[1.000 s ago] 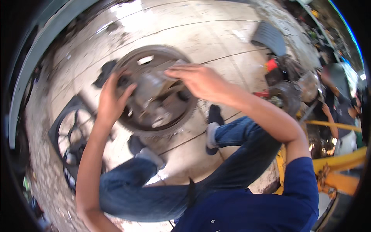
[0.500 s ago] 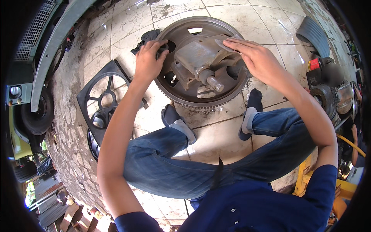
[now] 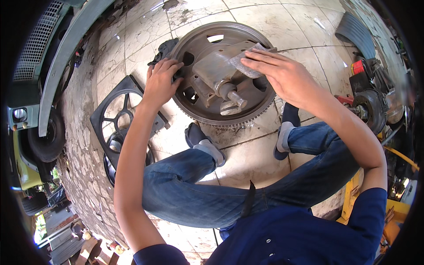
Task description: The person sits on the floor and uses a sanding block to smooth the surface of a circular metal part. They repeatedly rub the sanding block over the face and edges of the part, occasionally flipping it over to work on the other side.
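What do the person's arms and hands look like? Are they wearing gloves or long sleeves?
No gloves: the left hand and right hand are bare, with no rings or watch showing. The forearms are bare too. Short dark blue sleeves cover only the upper arms, part of a dark blue shirt.

The left hand [image 3: 160, 81] covers part of the toothed flywheel [image 3: 221, 75] rim. The right hand [image 3: 282, 77] hides most of the grey pad [image 3: 245, 62]. The engine part [image 3: 369, 101] at right is cut off and blurred.
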### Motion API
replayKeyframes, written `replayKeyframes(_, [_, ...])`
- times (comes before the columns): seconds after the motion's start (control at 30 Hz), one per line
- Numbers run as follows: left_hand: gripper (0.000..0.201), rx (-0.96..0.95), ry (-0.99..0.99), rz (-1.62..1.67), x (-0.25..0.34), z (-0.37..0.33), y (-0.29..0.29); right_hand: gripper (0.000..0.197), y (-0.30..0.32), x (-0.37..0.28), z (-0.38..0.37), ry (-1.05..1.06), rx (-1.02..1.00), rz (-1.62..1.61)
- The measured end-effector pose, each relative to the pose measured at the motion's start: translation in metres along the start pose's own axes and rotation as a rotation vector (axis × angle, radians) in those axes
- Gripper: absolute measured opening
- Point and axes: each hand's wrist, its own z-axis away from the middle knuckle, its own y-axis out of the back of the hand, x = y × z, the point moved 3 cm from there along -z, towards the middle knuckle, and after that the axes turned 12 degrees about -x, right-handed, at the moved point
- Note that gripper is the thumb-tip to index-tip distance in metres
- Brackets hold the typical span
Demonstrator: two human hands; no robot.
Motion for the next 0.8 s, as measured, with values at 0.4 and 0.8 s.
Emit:
replayKeyframes(0.4, [0.051,-0.207,-0.482,0.202,0.123,0.011,0.082,0.052,-0.008,0.022,0.0,-0.116,-0.023,-0.054])
replayKeyframes(0.8, [0.055,-0.117,-0.55,0.212,0.135,0.009,0.078,0.046,-0.008,0.026,0.0,-0.137,-0.005,-0.036])
